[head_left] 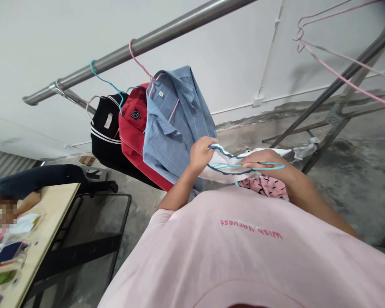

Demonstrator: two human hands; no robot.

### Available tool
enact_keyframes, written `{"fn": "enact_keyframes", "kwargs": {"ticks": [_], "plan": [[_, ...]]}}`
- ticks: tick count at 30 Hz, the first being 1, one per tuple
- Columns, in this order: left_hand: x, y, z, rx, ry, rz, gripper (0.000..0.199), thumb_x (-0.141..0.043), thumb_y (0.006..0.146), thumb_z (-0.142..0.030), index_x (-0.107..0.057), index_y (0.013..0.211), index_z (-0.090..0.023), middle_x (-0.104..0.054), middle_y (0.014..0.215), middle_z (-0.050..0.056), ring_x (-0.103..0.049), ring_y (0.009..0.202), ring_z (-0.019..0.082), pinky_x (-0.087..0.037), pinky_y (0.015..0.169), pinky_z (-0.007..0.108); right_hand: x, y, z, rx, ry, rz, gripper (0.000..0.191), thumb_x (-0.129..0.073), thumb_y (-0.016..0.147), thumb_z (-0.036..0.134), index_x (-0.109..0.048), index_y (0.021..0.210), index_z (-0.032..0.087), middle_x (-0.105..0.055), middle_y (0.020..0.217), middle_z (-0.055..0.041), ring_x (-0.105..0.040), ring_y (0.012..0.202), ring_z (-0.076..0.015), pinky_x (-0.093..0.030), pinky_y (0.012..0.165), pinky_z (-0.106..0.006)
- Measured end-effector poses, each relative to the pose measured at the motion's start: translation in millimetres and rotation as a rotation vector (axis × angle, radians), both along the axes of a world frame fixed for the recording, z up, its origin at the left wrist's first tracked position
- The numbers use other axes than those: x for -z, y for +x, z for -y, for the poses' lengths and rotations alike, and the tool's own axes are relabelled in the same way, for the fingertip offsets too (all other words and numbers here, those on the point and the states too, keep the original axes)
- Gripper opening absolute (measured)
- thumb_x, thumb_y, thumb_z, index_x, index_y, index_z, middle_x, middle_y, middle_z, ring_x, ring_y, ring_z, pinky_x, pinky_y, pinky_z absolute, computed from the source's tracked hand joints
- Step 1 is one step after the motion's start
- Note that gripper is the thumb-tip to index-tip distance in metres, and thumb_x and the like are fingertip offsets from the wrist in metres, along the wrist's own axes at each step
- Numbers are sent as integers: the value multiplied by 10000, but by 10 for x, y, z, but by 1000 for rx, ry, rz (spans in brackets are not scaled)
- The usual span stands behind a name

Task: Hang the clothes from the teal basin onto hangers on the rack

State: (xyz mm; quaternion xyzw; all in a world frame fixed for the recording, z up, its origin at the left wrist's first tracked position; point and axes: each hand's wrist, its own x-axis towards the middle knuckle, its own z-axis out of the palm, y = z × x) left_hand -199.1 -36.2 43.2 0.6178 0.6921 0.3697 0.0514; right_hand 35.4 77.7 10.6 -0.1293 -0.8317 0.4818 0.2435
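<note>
In front of my chest is a white garment [208, 173] with dark blue trim along its opening. My left hand [202, 153] is closed on one edge of it, at the trim. A light blue hanger [277, 165] lies partly inside the opening, its hook end showing on the right. My right hand [259, 161] is closed around that hanger, with the garment bunched beneath. Pink fabric with black marks [266, 187] shows below my right hand. Close beyond my left hand hangs a blue denim shirt [176, 124] on a pink hanger [140, 64].
A metal rail [167, 36] also carries a red shirt [131, 128] and a black garment [104, 124]. Pink hangers [343, 79] hang at the upper right beside a metal stand. At lower left, another person sits by a wooden table [48, 214] bearing small items.
</note>
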Motion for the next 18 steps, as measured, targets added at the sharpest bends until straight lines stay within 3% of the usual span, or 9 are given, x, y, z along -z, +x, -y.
{"fn": "enact_keyframes", "kwargs": {"ticks": [2, 6, 10, 13, 16, 18], "plan": [[-10, 73, -19, 8, -10, -14, 306, -513, 781, -32, -718, 915, -217, -718, 936, 48, -632, 941, 202, -450, 875, 302, 31, -28, -24, -14, 84, 54, 218, -649, 889, 393, -791, 843, 234, -761, 888, -13, -683, 776, -187, -480, 686, -261], [-60, 10, -20, -79, 28, -78, 369, -503, 750, 0, -720, 957, -216, -711, 930, 43, -632, 933, 202, -455, 853, 298, 112, -10, -109, 281, 110, -19, 222, -648, 878, 402, -760, 789, 232, -750, 832, -8, -672, 745, -181, -471, 650, -257], [-15, -98, -31, -189, 21, -124, 356, -501, 760, -10, -722, 954, -211, -715, 919, 37, -637, 935, 197, -467, 843, 294, 44, 76, -85, 109, 92, 165, 223, -636, 855, 418, -744, 755, 251, -738, 775, 6, -662, 689, -169, -468, 626, -255], [72, -52, -75, -147, -14, -108, 353, -489, 769, -6, -715, 946, -211, -727, 950, 24, -646, 971, 178, -477, 882, 281, -42, 92, -34, 44, 86, 332, 225, -596, 863, 401, -752, 796, 253, -748, 839, 4, -674, 743, -179, -478, 672, -265], [121, 12, -122, -50, -29, -62, 326, -500, 772, -9, -708, 934, -201, -734, 965, 21, -656, 953, 161, -485, 884, 264, -70, 78, -29, 151, 81, 337, 261, -559, 880, 427, -758, 848, 262, -755, 942, -7, -689, 881, -223, -495, 759, -304], [118, -5, -131, -62, -34, -100, 325, -504, 774, -15, -708, 945, -202, -731, 967, 24, -654, 948, 167, -484, 867, 270, -70, 91, -40, 278, 101, 345, 278, -561, 878, 458, -758, 836, 266, -755, 942, -22, -690, 904, -253, -503, 770, -334]]}}
